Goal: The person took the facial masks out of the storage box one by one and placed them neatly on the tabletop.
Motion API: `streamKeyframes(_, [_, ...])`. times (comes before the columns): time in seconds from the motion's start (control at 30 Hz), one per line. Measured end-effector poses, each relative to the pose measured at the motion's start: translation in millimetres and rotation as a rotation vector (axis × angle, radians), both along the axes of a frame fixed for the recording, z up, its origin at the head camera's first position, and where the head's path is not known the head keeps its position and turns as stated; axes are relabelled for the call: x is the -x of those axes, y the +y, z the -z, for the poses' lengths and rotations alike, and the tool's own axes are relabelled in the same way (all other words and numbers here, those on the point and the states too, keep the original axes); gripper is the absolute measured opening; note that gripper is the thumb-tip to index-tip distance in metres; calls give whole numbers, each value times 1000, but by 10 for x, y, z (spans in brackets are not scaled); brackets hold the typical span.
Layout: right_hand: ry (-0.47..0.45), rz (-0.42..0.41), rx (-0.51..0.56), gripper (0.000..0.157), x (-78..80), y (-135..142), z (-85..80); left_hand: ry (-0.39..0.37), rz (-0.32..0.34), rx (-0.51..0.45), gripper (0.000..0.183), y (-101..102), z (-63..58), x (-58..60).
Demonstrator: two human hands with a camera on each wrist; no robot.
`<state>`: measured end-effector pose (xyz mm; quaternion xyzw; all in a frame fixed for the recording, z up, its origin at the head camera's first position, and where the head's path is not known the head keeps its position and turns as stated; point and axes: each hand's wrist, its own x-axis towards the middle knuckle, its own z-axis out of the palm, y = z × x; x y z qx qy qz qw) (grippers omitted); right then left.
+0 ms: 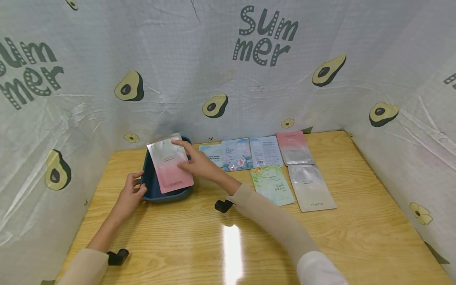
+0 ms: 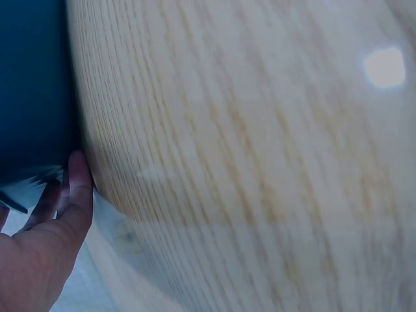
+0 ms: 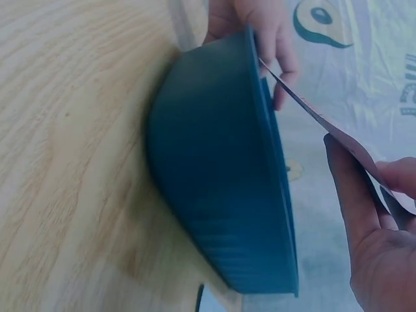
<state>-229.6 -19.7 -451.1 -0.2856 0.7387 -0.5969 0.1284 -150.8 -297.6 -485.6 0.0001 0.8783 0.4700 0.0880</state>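
My right hand [image 1: 199, 161] pinches a pink-and-silver sheet mask packet [image 1: 171, 166] by its right side. The packet is tilted above a dark blue plastic bin [image 1: 151, 179], covering much of its opening. In the right wrist view it appears edge-on, between the thumb and fingers, above the rim. My left hand [image 1: 130, 194] grips the bin at its left side, near the front corner. In the left wrist view, fingertips [image 2: 79, 170] touch the bin's outer wall [image 2: 36, 84] low down. What lies inside the bin is mostly hidden.
Right of the bin, a back row holds light blue packets [image 1: 236, 153] and a pink packet [image 1: 295, 147]. In front lie a green leafy packet [image 1: 272, 185] and a silver-beige packet [image 1: 310, 188]. A printed curtain [image 1: 171, 79] surrounds the wooden table [image 1: 192, 237].
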Motion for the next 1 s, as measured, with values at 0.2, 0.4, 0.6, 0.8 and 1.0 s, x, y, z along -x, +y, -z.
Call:
streamKeyframes(0.2, [-69, 6, 91, 71, -64, 214, -56, 3, 7, -3, 55, -7, 0, -9])
streamKeyframes(0.4, [-95, 8, 148, 70, -128, 516, -68, 26, 23, -2, 54, -22, 5, -21])
streamKeyframes(0.6, [-144, 24, 197, 69, -230, 889, -10, 27, 35, -3, 54, -18, 17, -26])
streamKeyframes(0.8, [-210, 62, 160, 70, -356, 1208, 66, 30, 29, 21, 54, -11, -4, -61])
streamKeyframes(1.0, [-260, 122, 53, 69, -476, 1386, 145, 38, 32, 8, 53, -34, 28, -27])
